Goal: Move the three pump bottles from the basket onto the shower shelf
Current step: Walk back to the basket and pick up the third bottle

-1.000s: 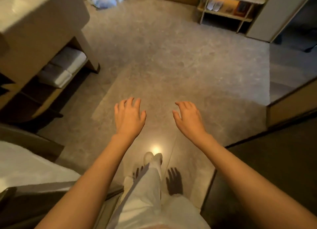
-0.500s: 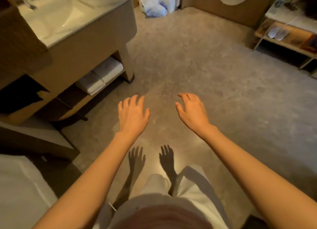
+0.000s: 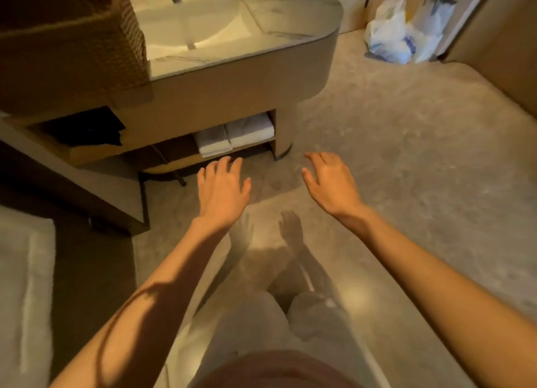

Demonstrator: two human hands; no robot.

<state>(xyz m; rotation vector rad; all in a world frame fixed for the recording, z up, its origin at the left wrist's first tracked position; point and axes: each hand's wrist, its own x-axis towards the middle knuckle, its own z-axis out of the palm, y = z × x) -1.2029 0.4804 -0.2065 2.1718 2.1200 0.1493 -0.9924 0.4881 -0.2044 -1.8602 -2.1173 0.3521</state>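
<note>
I see my left hand [image 3: 222, 191] and right hand [image 3: 331, 184] spread, holding nothing, above the floor [image 3: 421, 184]; a blurred, seemingly woven basket [image 3: 72, 38] sits at the worktop's [image 3: 232, 64] left end.

Nothing here I can read. The white plastic bags [image 3: 389, 40] on the floor in the far corner carry blue print, but it is too blurred and small for me to make out a single letter. The pale stone vanity top [image 3: 290, 24], the woven brown basket [image 3: 72, 38] and the folded white towels [image 3: 235, 134] show no label or number.
</note>
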